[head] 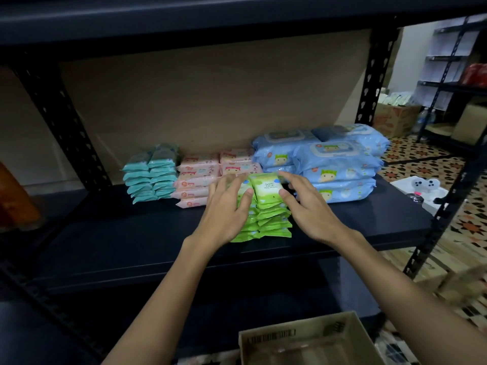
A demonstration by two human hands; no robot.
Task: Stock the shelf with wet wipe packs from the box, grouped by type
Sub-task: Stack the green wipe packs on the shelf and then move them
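Note:
Two side-by-side stacks of green wet wipe packs [266, 204] stand near the front of the dark shelf board [118, 233]. My left hand [226, 209] lies against the left stack with fingers spread, and my right hand [305, 204] touches the right stack from the right side, fingers loosely extended. Behind stand teal packs [150, 175] at the left, pink packs [200, 177] in the middle, and large blue packs [334, 164] at the right. The cardboard box [303, 341] sits below, at the bottom of the view; I see no packs inside it.
Black perforated uprights [374, 83] frame the shelf, with a brown backboard behind. Another rack [453, 83] and cartons stand at the far right on a patterned tile floor. A white tray with small items [421, 191] sits right of the shelf.

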